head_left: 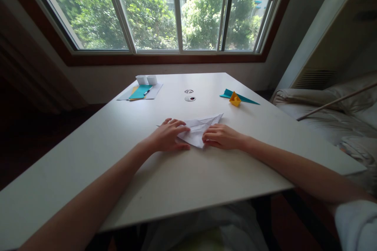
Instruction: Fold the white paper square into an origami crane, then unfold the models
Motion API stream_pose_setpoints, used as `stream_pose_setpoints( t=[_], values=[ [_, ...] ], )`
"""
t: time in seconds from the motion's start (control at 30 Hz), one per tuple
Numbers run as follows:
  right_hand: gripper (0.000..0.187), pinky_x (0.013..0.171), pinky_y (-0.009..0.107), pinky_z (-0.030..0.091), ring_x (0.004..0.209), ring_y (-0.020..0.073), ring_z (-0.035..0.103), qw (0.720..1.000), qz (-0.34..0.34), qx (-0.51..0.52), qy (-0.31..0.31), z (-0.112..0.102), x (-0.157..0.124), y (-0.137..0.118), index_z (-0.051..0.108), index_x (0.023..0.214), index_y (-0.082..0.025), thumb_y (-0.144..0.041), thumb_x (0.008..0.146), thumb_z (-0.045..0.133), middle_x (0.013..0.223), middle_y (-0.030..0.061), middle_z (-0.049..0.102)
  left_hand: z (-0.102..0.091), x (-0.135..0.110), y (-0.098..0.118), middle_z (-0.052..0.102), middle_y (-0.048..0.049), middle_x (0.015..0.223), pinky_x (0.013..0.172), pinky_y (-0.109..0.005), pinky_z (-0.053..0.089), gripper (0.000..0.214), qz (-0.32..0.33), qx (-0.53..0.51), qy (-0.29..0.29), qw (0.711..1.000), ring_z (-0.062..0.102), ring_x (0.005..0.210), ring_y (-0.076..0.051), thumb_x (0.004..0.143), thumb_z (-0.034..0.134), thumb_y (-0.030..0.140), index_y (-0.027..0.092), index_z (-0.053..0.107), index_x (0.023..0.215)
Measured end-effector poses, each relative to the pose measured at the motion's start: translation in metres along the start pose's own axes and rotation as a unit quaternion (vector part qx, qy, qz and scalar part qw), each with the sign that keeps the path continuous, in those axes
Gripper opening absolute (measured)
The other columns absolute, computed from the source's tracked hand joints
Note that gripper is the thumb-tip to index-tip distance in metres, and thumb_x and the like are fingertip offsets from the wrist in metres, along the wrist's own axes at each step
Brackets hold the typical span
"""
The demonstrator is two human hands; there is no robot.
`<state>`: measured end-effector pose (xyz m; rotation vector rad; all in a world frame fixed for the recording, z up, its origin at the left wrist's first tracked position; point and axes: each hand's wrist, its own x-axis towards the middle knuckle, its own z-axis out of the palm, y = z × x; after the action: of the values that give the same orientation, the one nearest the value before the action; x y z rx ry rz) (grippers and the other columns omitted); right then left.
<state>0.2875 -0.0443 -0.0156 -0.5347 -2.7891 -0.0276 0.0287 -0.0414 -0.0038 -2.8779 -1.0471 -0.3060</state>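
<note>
lying flat on the white table (165, 176), the folded white paper (194, 132) sits right between the two hands. its long side runs from left to right, and one pointy corner aims back at the person. the right hand (220, 136) is nearer to that corner. the left hand (173, 135) is open, fingers spread, resting on the left part of the paper. the right hand has its fingers bent and touches the right edge; i can't quite tell if it pinches the paper or just presses it. the hands are apart, with paper showing between. farther off to the right are a yellow paper shape (235, 99) and a long blue-green folded paper (227, 93).
</note>
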Motion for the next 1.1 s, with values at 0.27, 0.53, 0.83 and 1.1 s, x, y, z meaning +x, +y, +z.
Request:
stream_pose_setpoints(
  t=[0.27, 0.53, 0.83, 1.1],
  values=[
    [0.028, 0.072, 0.027, 0.041, 0.075, 0.0156, 0.057, 0.998, 0.041, -0.033, 0.037, 0.002, 0.005, -0.002, 0.059, 0.084, -0.016, -0.029, 0.092, 0.036, 0.081, 0.0068, 0.064, 0.005, 0.009, 0.01, 0.064, -0.0064, 0.093, 0.081, -0.031, 0.04, 0.022, 0.087, 0.033, 0.017, 0.996, 0.058, 0.085, -0.018, 0.089, 0.042, 0.025, 0.019, 0.062, 0.097],
    [0.027, 0.077, 0.031, 0.041, 0.083, 0.0187, 0.058, 0.994, 0.042, -0.014, 0.096, -0.001, 0.005, -0.002, 0.059, 0.095, -0.019, -0.042, 0.084, 0.049, 0.091, 0.0067, 0.065, -0.007, 0.011, 0.022, 0.063, -0.0062, 0.083, 0.08, -0.031, 0.04, 0.026, 0.078, 0.055, 0.085, 0.992, 0.057, 0.08, -0.016, 0.092, 0.033, 0.02, 0.016, 0.059, 0.088],
    [0.024, 0.062, 0.027, 0.046, 0.067, 0.0147, 0.056, 0.907, 0.259, 0.085, 0.321, -0.027, 0.0, 0.004, 0.06, 0.085, -0.02, -0.042, 0.084, 0.049, 0.075, 0.0029, 0.062, -0.017, 0.007, 0.01, 0.065, -0.0043, 0.082, 0.064, -0.027, 0.042, 0.027, -0.111, -0.035, 0.193, 0.974, 0.058, 0.069, -0.016, 0.085, 0.046, 0.039, 0.018, 0.057, 0.097],
    [0.032, 0.065, 0.032, 0.052, 0.074, 0.0179, 0.062, 0.8, 0.309, 0.332, 0.394, -0.053, -0.009, 0.034, 0.06, 0.09, -0.019, -0.046, 0.072, 0.062, 0.084, 0.0044, 0.065, -0.023, 0.014, -0.004, 0.061, -0.0009, 0.062, 0.052, -0.023, 0.042, 0.029, -0.209, -0.424, 0.251, 0.845, 0.055, 0.055, -0.012, 0.071, 0.065, 0.04, 0.013, 0.062, 0.082]
  ],
)
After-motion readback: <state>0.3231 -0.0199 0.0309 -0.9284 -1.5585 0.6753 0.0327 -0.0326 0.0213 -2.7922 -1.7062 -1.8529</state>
